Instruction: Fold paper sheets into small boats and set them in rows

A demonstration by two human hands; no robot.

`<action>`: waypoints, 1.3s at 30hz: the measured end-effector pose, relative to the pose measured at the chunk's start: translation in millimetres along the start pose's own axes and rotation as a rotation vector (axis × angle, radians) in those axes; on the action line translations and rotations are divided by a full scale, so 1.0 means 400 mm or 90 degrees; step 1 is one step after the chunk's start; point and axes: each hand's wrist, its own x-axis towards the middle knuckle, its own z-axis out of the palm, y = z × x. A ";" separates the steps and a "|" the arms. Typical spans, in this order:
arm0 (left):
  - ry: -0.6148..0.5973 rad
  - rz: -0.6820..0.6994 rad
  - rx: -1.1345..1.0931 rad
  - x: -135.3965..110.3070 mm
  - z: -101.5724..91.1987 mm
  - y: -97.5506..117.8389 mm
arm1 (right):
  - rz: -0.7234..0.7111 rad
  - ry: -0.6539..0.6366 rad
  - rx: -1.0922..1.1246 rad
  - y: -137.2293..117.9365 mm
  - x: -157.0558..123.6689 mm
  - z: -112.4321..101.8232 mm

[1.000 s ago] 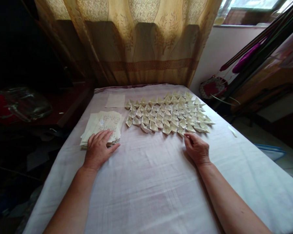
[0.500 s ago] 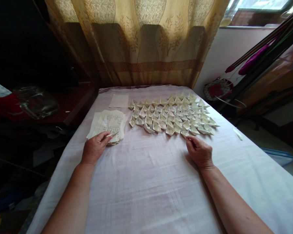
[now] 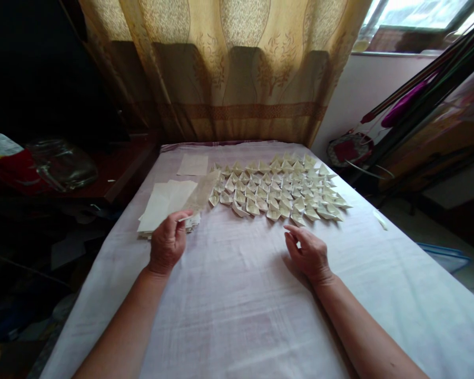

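My left hand [image 3: 169,239] pinches a sheet of paper [image 3: 203,192] by its near corner and holds it up off the paper stack [image 3: 158,202]. The sheet is tilted and slightly blurred, and its far end covers part of the nearest folded boats. Rows of small folded paper boats [image 3: 274,192] stand close together on the cloth to the right. My right hand [image 3: 308,253] is just in front of the front row, apart from the boats, with nothing in it. Its thumb and forefinger are parted.
A single square of paper [image 3: 193,165] lies behind the stack. The white cloth [image 3: 237,305] covers the table. A curtain [image 3: 240,79] hangs at the back edge. On the dark side cabinet [image 3: 122,179] to the left stands a glass jar [image 3: 65,166]. A small white strip [image 3: 380,220] lies at right.
My left hand has lifted a sheet off the stack and carried it right. My right hand has drawn back from the front boat, moved left, and its fingers have parted.
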 end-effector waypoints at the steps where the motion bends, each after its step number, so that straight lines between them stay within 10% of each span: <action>1: -0.058 0.040 -0.035 -0.009 0.014 0.021 | -0.023 0.010 0.010 -0.016 0.001 0.002; 10: -0.288 0.181 -0.181 -0.060 0.035 0.082 | -0.132 -0.028 -0.049 -0.087 -0.002 0.019; 27: -0.399 -0.051 -0.247 -0.084 -0.019 0.029 | -0.202 -0.350 0.183 -0.121 -0.012 -0.021; 39: -0.267 0.284 0.005 -0.115 -0.026 0.114 | -0.222 -0.208 0.080 -0.175 -0.008 -0.014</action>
